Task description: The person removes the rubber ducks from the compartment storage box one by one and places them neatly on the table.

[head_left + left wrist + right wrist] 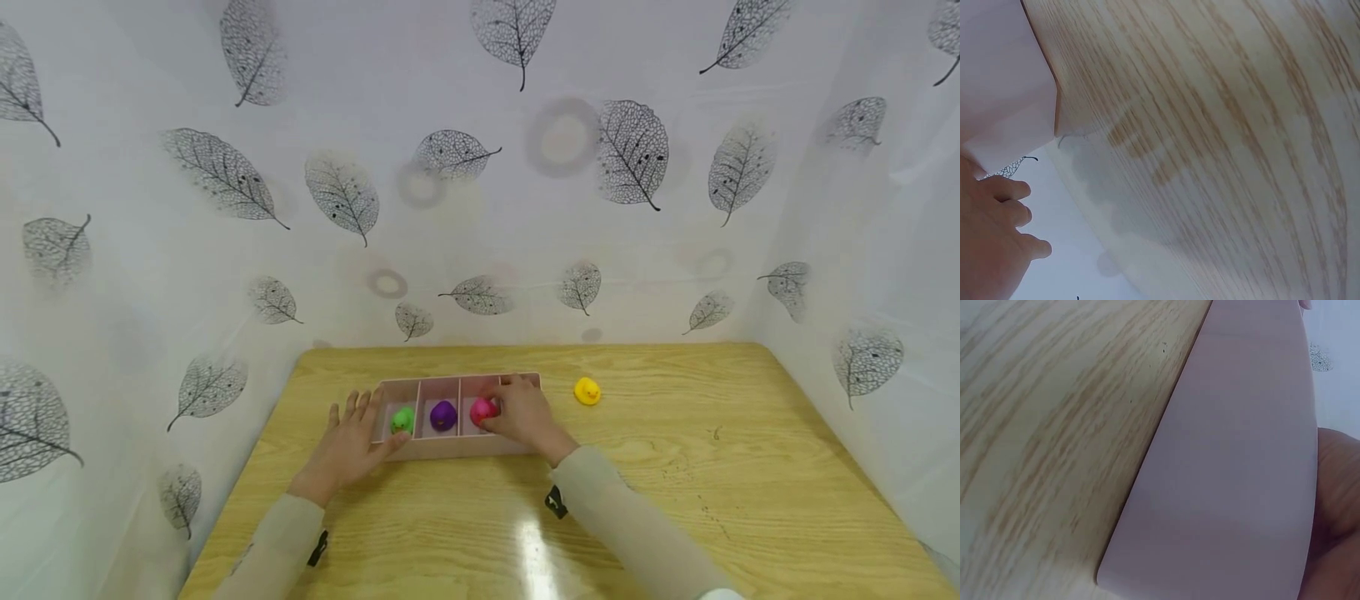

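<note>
A pink divided box [457,448] lies lengthwise across the table. Its left compartment holds a green toy duck [402,418], and a purple toy duck [443,416] sits in the one beside it. In the third compartment, my right hand [527,415] pinches a bright pink toy duck [482,410] between thumb and fingers. My left hand [348,450] rests at the box's left end, fingers spread and thumb along the front rim. The right hand partly hides the rightmost compartment. In the right wrist view, the box wall [1229,450] covers most of that hand.
A yellow toy duck [587,391] stands on the wooden table [675,467], to the right of the box. White sheeting with a leaf print [480,208] hangs behind the table and along both sides.
</note>
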Demonstrator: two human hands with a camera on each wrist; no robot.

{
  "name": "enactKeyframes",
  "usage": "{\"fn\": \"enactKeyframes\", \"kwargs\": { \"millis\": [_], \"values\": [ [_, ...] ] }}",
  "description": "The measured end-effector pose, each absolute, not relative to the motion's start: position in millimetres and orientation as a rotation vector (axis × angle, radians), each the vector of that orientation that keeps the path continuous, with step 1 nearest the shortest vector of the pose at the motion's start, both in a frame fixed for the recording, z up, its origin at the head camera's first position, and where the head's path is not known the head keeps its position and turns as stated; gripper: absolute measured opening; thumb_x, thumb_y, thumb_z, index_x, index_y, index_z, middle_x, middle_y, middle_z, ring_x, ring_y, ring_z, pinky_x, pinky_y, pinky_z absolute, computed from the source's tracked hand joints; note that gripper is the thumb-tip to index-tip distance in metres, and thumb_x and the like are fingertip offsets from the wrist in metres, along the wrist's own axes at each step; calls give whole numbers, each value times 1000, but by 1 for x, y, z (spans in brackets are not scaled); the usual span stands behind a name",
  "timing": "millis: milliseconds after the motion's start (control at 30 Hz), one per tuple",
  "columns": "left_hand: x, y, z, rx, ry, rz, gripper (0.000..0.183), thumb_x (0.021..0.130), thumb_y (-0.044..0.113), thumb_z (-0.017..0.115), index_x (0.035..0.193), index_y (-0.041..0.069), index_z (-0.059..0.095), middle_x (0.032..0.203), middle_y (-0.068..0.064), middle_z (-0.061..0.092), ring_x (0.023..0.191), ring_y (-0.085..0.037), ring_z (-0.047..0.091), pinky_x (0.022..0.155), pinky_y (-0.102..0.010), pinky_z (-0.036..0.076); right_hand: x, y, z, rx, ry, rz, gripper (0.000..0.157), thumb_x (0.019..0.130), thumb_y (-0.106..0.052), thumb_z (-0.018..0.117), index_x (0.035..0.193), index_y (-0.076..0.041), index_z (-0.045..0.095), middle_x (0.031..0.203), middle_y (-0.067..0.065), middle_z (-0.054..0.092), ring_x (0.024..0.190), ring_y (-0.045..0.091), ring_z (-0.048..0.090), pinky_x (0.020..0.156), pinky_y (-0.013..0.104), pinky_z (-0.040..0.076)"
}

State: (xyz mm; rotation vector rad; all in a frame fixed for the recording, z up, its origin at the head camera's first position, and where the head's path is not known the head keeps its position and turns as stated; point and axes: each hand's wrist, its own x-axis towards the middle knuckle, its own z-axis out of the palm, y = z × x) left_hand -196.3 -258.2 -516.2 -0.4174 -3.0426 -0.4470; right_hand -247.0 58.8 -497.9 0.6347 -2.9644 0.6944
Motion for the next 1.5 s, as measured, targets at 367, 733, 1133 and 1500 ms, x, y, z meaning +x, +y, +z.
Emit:
{"fn": "enactKeyframes", "kwargs": {
  "millis": [367,733,1133,1500],
  "values": [
    [-195,-256,-512,-413,-3032,-466,95,103,63,52,168,3,17,164,-35,35,157,-56,23,125,-78,13,-246,52,-491,566,-3018,553,41,80,-38,90,114,-17,81,135,21,70,129,41,62,108,59,50],
    [-195,-257,-513,-421,-3041,-464,95,103,63,51,169,3,16,165,-34,34,157,-56,23,125,-78,13,-248,54,-498,577,-2964,672,34,84,-34,87,113,-17,81,120,17,75,119,39,64,105,58,50],
    [-197,-258,-516,-409,-3039,-442,97,103,66,50,169,5,15,165,-34,34,157,-55,24,125,-77,15,-245,63,-486,600,-2923,1050,35,85,-19,86,117,-6,77,116,18,69,104,30,63,94,49,57],
    [-196,-257,-514,-419,-3038,-432,96,103,65,50,169,4,15,164,-35,34,156,-56,25,125,-77,16,-244,71,-472,647,-2833,1142,40,84,-17,85,119,0,75,123,23,69,111,39,67,97,54,58]
  ]
}}
